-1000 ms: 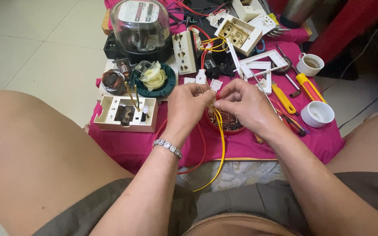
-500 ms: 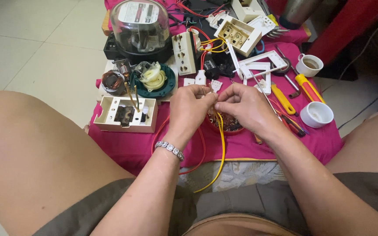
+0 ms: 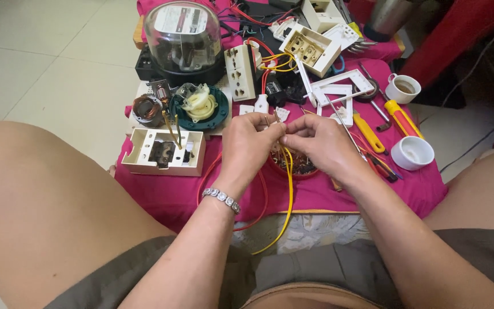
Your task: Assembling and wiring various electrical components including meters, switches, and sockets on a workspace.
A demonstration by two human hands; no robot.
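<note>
Head view, hands: the left hand (image 3: 248, 143) and the right hand (image 3: 321, 143) meet at the centre of the frame, fingertips pinched together over the bare end of a yellow wire (image 3: 289, 194).
Left fingers: clamped on the wire end, as far as the view shows; a small white part sits between the two hands, too small to name.
Right fingers: closed against the same spot, thumb and forefinger pressed tight.
Wire: the yellow wire drops from the fingers down past the lower edge of the pink cloth (image 3: 172, 191) and loops toward the lap; a red wire (image 3: 261, 197) curves just beside it.
Below the hands: a small red dish (image 3: 295, 166) of tiny parts lies directly under the fingertips.
Right of frame: a white cup (image 3: 411, 153), a yellow-handled screwdriver (image 3: 370, 133) and a second cup (image 3: 402, 88) stand near the right forearm.
Left of frame: an open switch box (image 3: 164, 151), a motor coil (image 3: 147, 109), and a glass-domed electric meter (image 3: 184, 37) in the upper left.
Risk, slip: the thin strands could splay or slide out of the pinch, because the grip is only fingertips.
Risk, spill: a jerk of the right wrist could knock the dish or the near cup, since both lie close.
Risk, snag: the hanging loop could catch on a knee and tug the wire free.
</note>
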